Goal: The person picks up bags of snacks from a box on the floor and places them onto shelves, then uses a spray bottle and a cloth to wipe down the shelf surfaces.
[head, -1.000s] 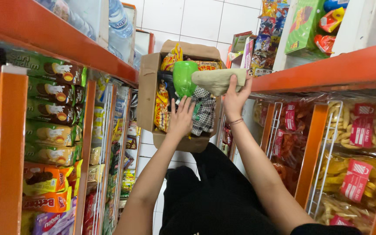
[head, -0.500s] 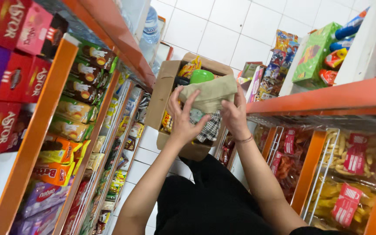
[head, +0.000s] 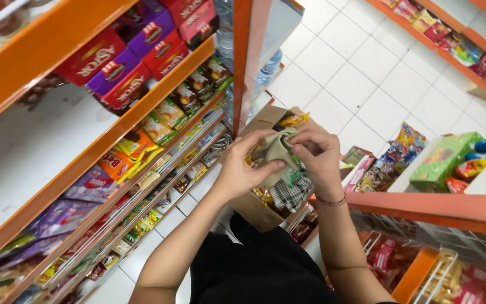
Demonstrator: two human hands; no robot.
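Both of my hands hold an olive-beige cloth bunched up above an open cardboard box. My left hand grips the cloth from the left and below. My right hand, with a thin bracelet at the wrist, pinches it from the right. The box stands on the white tiled floor and holds yellow snack packets, a checked cloth and a bit of green. Most of the box's contents are hidden by my hands.
Orange shelves on the left carry red and purple boxes and rows of snack packets. An orange shelf edge on the right holds a green box and coloured packets. White floor tiles run along the aisle.
The view has tilted downward and swung, so the floor now fills the top. My hands have gathered the cloth into a tighter bundle over the box; the green item is now covered.
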